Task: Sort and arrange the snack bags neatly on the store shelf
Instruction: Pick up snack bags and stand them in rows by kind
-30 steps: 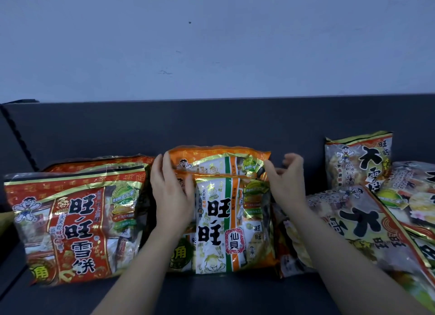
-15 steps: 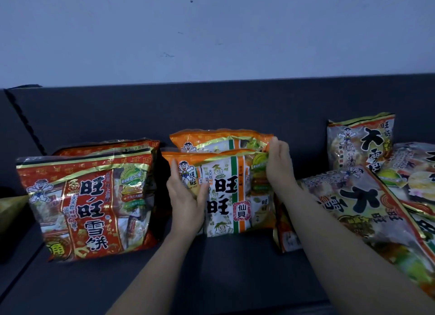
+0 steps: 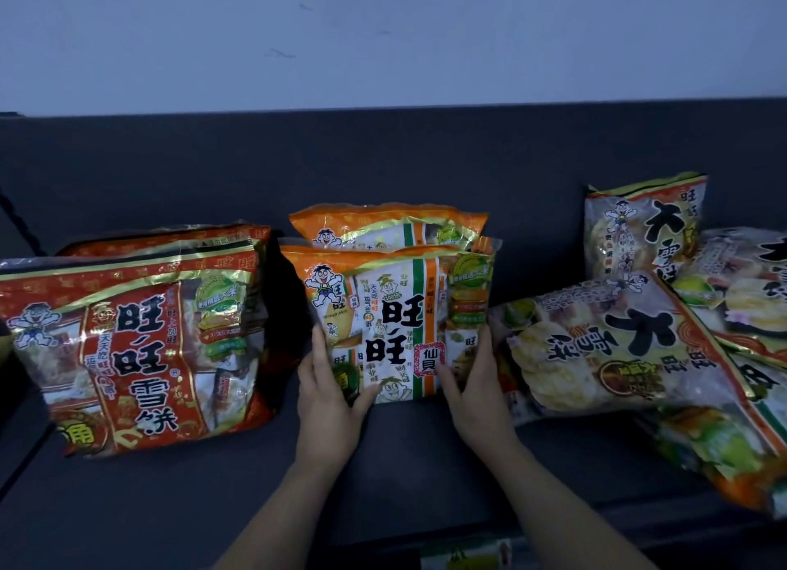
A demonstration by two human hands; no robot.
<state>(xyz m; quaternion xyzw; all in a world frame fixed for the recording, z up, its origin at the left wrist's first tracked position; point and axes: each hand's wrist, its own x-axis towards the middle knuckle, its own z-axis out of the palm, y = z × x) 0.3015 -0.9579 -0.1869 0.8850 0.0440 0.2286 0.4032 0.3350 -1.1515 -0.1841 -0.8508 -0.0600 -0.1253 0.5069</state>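
Note:
An orange-and-white snack bag [image 3: 396, 314] stands upright at the middle of the dark shelf [image 3: 404, 476]. A second orange bag [image 3: 383, 226] stands right behind it. My left hand [image 3: 326, 395] presses flat against the front bag's lower left side, thumb across its front. My right hand [image 3: 472, 392] presses its lower right side with straight fingers. Two red snack bags [image 3: 127, 348] stand to the left, one behind the other. On the right, a pale bag [image 3: 613, 348] lies flat and tilted, and another pale bag [image 3: 639, 224] stands behind it.
More pale bags [image 3: 741, 288] are heaped at the far right, some spilling toward the shelf's front edge. A white wall [image 3: 383, 37] rises behind the shelf's dark back panel. A price-tag strip [image 3: 464, 554] shows at the shelf front.
Both hands slid down from the top corners of the front orange bag to its lower sides. The bag now stands straighter against the one behind.

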